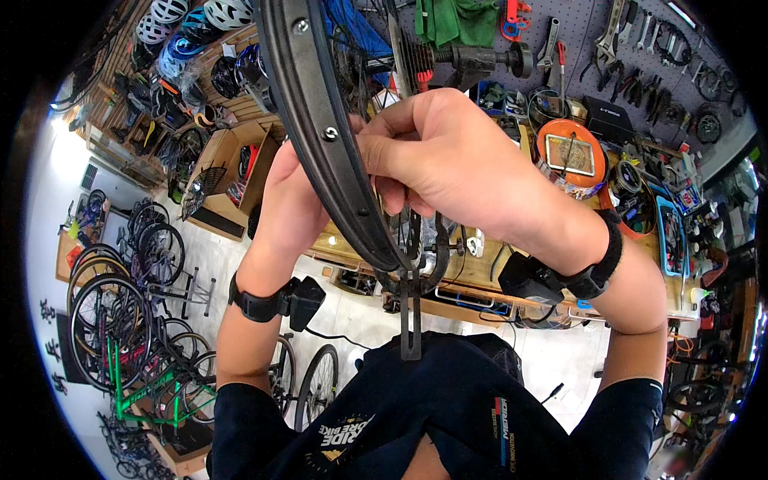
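A bare black bicycle wheel rim [314,104] stands upright before me, its outer face toward me, with silver spoke nipples in some of its holes. My right hand [448,156] is at the rim's right side, thumb and forefinger pinched together. What they hold, if anything, is hidden. My left hand [294,200] is at the rim's left side, and its fingers are hidden behind the rim. Below the rim's lower end a flat slotted metal bar [410,320] points toward me. A cassette [418,60] shows beyond my right hand.
Beyond the wheel runs a wooden workbench [480,272] with an orange round tray [570,152] and a blue bin [670,228]. Tools hang on a grey pegboard [552,20]. At left stand a cardboard box [228,180], several bicycles [120,376] and shelved helmets [228,14].
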Demonstrator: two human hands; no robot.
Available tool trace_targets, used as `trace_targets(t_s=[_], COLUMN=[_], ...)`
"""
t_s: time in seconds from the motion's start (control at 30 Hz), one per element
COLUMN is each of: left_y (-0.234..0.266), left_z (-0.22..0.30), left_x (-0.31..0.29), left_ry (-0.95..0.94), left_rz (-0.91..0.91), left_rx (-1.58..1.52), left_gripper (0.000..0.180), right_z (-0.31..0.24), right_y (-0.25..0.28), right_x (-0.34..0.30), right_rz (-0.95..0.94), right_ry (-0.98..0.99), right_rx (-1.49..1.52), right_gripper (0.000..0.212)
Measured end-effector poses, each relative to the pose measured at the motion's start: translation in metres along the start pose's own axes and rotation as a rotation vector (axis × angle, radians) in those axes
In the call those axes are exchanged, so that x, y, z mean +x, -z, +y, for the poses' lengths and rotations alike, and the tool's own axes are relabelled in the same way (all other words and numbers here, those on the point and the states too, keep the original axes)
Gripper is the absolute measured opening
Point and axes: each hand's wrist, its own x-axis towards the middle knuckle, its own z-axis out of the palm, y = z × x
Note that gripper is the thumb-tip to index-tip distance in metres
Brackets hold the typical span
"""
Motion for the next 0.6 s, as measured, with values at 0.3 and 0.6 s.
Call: trace_targets(t_s=[0.3, 0.6], left_y=[-0.003, 0.013], left_z=[-0.006, -0.072], left_x=[-0.025, -0.044], left_ry=[0.016, -0.021], left_rz=[-0.162, -0.087], left_rx=[0.275, 0.222], left_gripper=[0.014, 0.008], right_z=[0.052, 0.105], right_y=[-0.004, -0.013], right_x=[-0.008, -0.009], right_rz=[-0.019, -0.104], right_ry=[0.147, -0.003], right_rx=[-0.135, 0.016], right_gripper=[0.024, 0.015])
